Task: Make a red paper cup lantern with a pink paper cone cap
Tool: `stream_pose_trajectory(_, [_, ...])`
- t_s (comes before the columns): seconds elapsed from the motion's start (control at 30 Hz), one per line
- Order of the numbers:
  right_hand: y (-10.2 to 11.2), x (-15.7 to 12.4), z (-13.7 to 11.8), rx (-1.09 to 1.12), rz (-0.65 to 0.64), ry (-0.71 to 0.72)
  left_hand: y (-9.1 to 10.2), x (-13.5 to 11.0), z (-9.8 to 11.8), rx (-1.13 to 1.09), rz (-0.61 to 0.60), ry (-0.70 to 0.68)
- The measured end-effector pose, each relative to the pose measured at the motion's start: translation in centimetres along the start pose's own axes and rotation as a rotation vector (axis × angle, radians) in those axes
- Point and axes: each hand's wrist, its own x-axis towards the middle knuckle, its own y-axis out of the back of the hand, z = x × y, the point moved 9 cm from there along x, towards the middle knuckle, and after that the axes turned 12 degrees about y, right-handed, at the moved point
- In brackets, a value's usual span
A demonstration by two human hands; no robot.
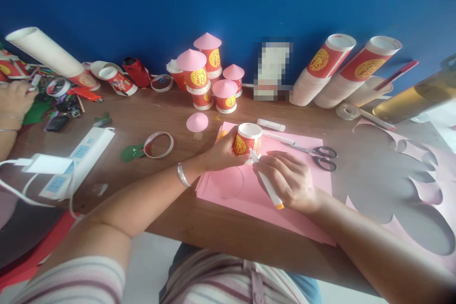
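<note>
My left hand (227, 151) is wrapped around a red paper cup (245, 143) with gold lettering and a white rim, held above a stack of pink paper (221, 190). In my right hand (288, 180) is a white marker pen (270, 187) with an orange end, its tip against or very near the cup's lower side. The exact contact is hidden. A faint circle is drawn on the top pink sheet. Scissors with dark handles (325, 157) lie on the paper to the right of my right hand. Behind the cup rests a white glue stick (270, 125).
Red cups with pink cone roofs (191, 69) stand near the blue wall, a loose pink cone (197, 122) before them. Stacked paper cups (322, 69) lean at the back right, near a tape roll (348, 112). At left are a power strip (78, 164) and another person's hand (14, 99).
</note>
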Motion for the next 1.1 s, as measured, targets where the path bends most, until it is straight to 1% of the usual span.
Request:
stream_pose_trajectory(0.17, [0.34, 0.06, 0.27, -0.026, 0.008, -0.008, 0.2, -0.04, -0.13, 0.029, 0.029, 0.022])
stream_pose_trajectory(0.33, [0.54, 0.08, 0.51, -0.025, 0.019, -0.02, 0.13, -0.14, 0.12, 0.033, 0.019, 0.038])
stream_pose_trajectory(0.5, [0.7, 0.2, 0.58, -0.047, 0.024, -0.019, -0.22, -0.22, 0.36, -0.008, -0.02, 0.039])
stream_pose_trajectory(0.6, [0.77, 0.18, 0.56, -0.052, 0.023, -0.016, -0.05, -0.21, 0.24, 0.005, -0.003, 0.045])
stream_pose_trajectory(0.87, [0.26, 0.02, -0.05, 0.012, 0.008, -0.004, -0.1, -0.04, 0.12, -0.012, -0.019, 0.015])
stream_pose_trajectory(1.1, [0.21, 0.02, -0.02, -0.006, 0.004, -0.009, -0.05, -0.08, 0.21, -0.002, -0.015, -0.002])
